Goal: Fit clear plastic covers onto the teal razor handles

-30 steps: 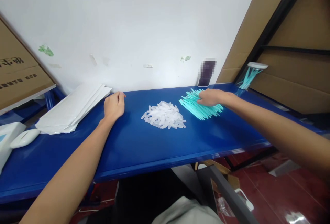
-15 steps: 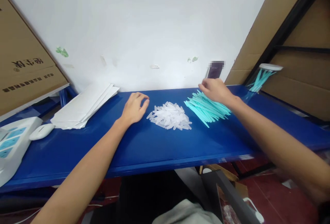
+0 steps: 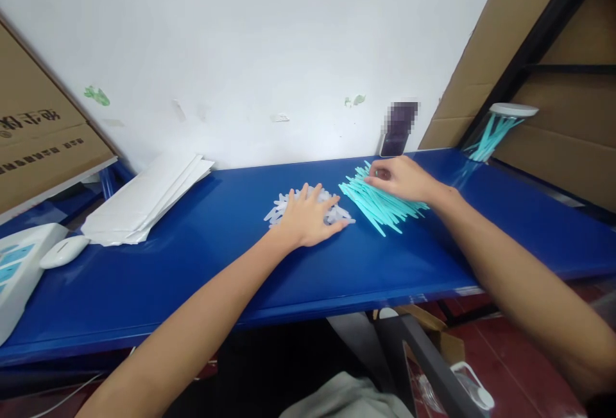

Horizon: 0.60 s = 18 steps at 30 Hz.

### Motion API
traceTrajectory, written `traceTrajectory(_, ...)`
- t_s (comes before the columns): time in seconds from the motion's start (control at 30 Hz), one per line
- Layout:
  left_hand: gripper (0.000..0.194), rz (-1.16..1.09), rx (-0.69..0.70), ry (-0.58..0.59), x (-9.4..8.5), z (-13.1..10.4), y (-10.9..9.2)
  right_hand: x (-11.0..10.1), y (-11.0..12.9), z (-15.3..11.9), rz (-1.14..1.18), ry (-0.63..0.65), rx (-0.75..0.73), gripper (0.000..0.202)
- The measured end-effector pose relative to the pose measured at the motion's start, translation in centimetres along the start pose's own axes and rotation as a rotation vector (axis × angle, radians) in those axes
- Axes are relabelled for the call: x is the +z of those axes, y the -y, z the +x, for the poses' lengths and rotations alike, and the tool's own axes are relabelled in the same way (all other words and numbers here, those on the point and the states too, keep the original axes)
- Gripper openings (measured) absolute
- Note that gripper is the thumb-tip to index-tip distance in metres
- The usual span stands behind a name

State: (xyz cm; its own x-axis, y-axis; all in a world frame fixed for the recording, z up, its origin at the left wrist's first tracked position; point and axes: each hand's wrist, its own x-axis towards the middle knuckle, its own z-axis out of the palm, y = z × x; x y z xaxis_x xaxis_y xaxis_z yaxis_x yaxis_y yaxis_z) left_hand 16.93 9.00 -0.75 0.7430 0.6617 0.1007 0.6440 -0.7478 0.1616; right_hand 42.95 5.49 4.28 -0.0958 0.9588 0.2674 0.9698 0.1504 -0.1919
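A pile of small whitish translucent pieces point(image 3: 342, 214) lies on the blue table point(image 3: 192, 283). Over it my left hand point(image 3: 310, 216) is spread with its palm down and its fingers apart, covering much of the pile. Just to the right is a heap of thin turquoise sticks point(image 3: 385, 209). My right hand point(image 3: 392, 177) is at the upper part of that heap, thumb and index finger curved toward each other. Whether a stick is between those fingertips is too small to tell.
Flat white sheets or sleeves point(image 3: 144, 203) are stacked at the left, near a white oval object point(image 3: 65, 251) and a white device point(image 3: 26, 270). A phone point(image 3: 398, 129) leans on the wall. A lidded clear jar point(image 3: 495, 132) with turquoise sticks stands at the right back.
My left hand has moved right, from beside the whitish pile to on top of it, with its fingers now spread. My right hand has come lower onto the turquoise sticks. The view has shifted slightly.
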Motion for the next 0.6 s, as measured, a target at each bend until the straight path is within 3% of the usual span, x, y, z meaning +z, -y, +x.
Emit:
traceTrajectory(0.1,0.076,0.032,-0.030,-0.002,-0.4,0.6,2.1,-0.7,0.5,-0.3,-0.037,0.165,-0.061,0.037)
traceTrajectory(0.27,0.076,0.081,-0.018,-0.050,-0.7,1.5,4.0,-1.1,2.1,-0.9,-0.033,0.277,-0.061,0.039)
traceTrajectory(0.47,0.062,0.215,0.213,-0.313,-1.1,0.9,1.5,-0.2,2.6,-0.9,-0.143,0.340,-0.097,0.045)
traceTrajectory(0.53,0.055,0.217,0.374,-0.291,-1.2,0.3,0.2,0.1,2.3,-0.8,-0.176,0.329,-0.085,0.043)
traceTrajectory(0.6,0.052,0.202,0.521,-0.196,-1.1,-0.3,-0.6,0.4,2.1,-0.7,-0.198,0.316,-0.061,0.040)
